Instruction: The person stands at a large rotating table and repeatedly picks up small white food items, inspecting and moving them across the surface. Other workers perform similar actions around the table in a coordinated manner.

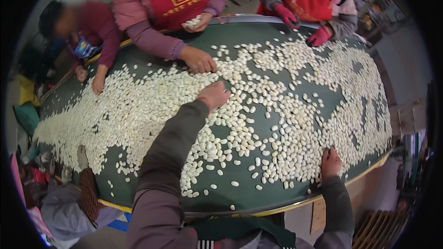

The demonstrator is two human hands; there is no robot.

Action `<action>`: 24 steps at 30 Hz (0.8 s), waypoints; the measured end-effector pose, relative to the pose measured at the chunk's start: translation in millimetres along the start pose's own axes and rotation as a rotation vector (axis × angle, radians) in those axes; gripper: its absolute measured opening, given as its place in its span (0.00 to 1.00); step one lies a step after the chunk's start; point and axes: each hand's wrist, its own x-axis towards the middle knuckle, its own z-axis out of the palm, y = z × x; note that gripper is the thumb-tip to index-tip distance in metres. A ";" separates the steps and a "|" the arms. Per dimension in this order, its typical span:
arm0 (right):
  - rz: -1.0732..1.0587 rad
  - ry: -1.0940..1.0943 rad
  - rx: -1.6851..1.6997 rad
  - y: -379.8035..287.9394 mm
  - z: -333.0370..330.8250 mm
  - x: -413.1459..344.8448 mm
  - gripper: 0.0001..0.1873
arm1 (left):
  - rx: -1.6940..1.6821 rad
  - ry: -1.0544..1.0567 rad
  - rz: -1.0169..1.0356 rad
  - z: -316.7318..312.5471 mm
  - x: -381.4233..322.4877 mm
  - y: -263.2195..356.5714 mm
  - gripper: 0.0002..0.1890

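White beans (pixel 148 93) lie spread in a thick, uneven layer over a dark green belt-like table surface (pixel 263 200). My left arm stretches far across the middle, and my left hand (pixel 214 95) is down on the beans with its fingers curled; whether beans are held in it is hidden. Near the front right edge, my right hand (pixel 331 163) rests at the border of a dense patch of beans (pixel 297 145). Its fingertips point away from me among them, and its grip cannot be made out. A dark patch shows at its fingers.
Across the table, a person in a red apron picks with one hand (pixel 198 59) close to my left hand, beans in the other palm. Pink gloves (pixel 319 36) of another worker are at the far right. More workers' hands (pixel 98 84) reach in on the left. A wooden pallet (pixel 379 230) lies lower right.
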 end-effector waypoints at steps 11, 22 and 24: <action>0.812 -0.591 2.164 -90.0 -20.8 -63.8 0.14 | -0.214 0.345 -0.221 13.9 -93.4 -79.2 0.20; 0.703 -0.662 1.460 -215.9 -85.1 -84.4 0.24 | -0.213 0.366 0.013 47.7 -209.0 -30.3 0.27; 0.310 -0.497 1.101 -196.0 -58.3 -98.3 0.26 | 0.068 0.326 0.011 65.4 -234.1 -54.7 0.26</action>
